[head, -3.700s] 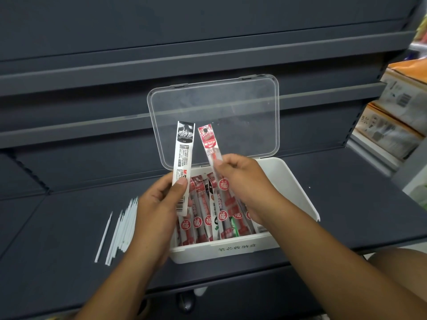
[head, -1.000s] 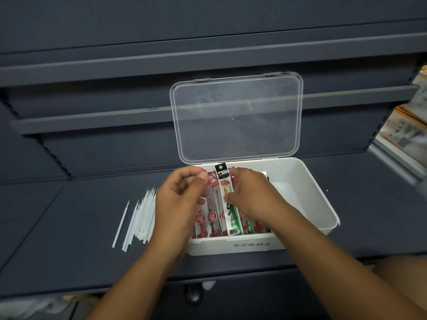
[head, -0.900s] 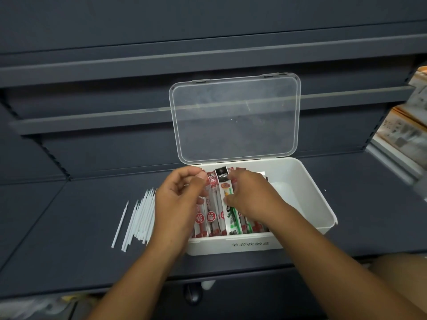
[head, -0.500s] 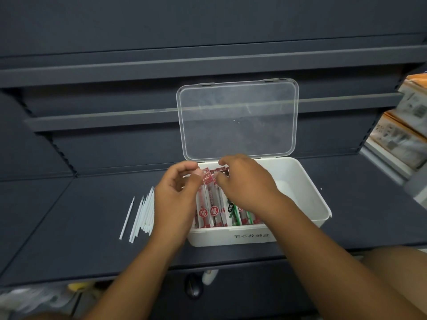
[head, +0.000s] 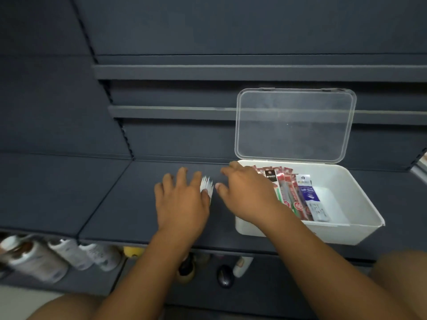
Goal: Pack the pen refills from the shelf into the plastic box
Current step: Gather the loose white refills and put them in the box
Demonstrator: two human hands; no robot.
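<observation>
Evidently gathering: left hand (head: 182, 204) lies spread over the white refills (head: 206, 184), right hand (head: 247, 195) open beside them. Plastic box (head: 323, 234) waits, lid (head: 295, 125) up.

The plastic box (head: 360, 229) sits at the shelf's (head: 111, 204) front edge, rightward, with packets (head: 291, 192) in its left half. Left of it lie loose refills (head: 206, 184).
</observation>
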